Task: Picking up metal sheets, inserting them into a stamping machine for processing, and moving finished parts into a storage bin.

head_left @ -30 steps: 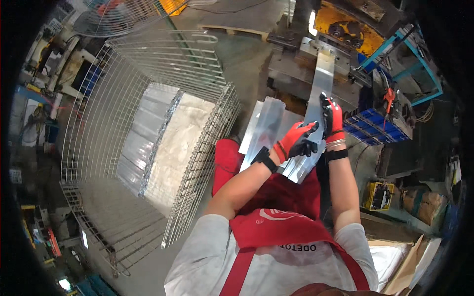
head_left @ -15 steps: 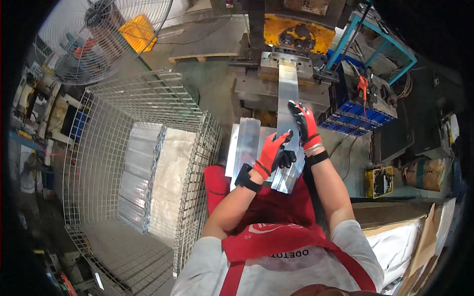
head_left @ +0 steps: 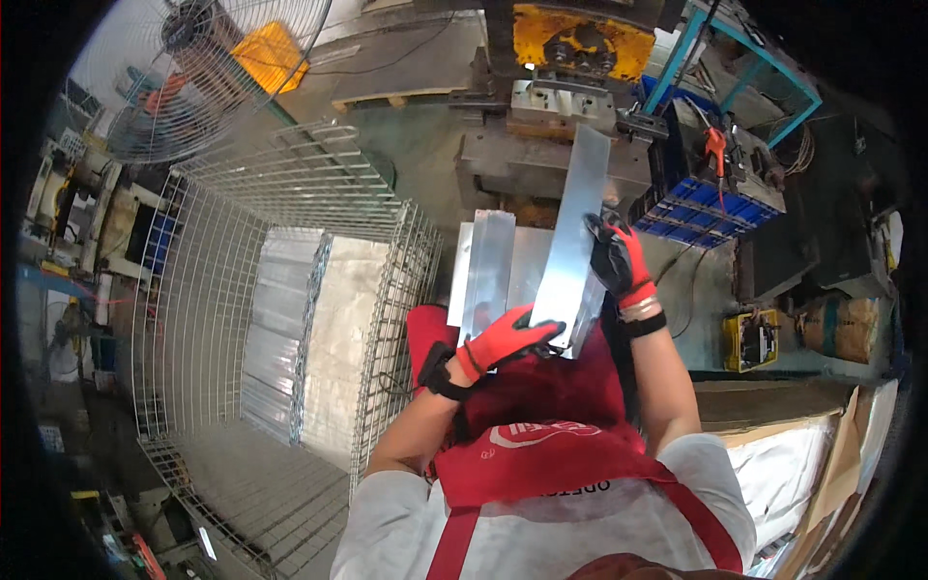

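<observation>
A long, flat, shiny metal strip (head_left: 574,217) is held up between my two hands, tilted with its far end leaning right. My left hand (head_left: 512,340), in a red and black glove, grips its near end. Along the right edge, my right hand (head_left: 622,259), gloved alike, has its fingers closed on the strip. More metal strips (head_left: 488,271) lie in front of my lap, left of and beneath the held one. Beyond the strip's far end stands a press with a steel die block (head_left: 563,106) and a yellow part (head_left: 581,43).
A wire mesh cage (head_left: 391,319) at left holds stacked metal profiles (head_left: 281,333) and a cardboard sheet (head_left: 350,353). A fan (head_left: 193,39) stands behind it. At right are a blue crate (head_left: 691,215) with tools, a small yellow bin (head_left: 751,340) and a large carton (head_left: 773,406).
The metal strip has come back from the die block and swung so its far end leans right. My left hand has moved nearer to me, onto its near end; my right hand has shifted slightly right.
</observation>
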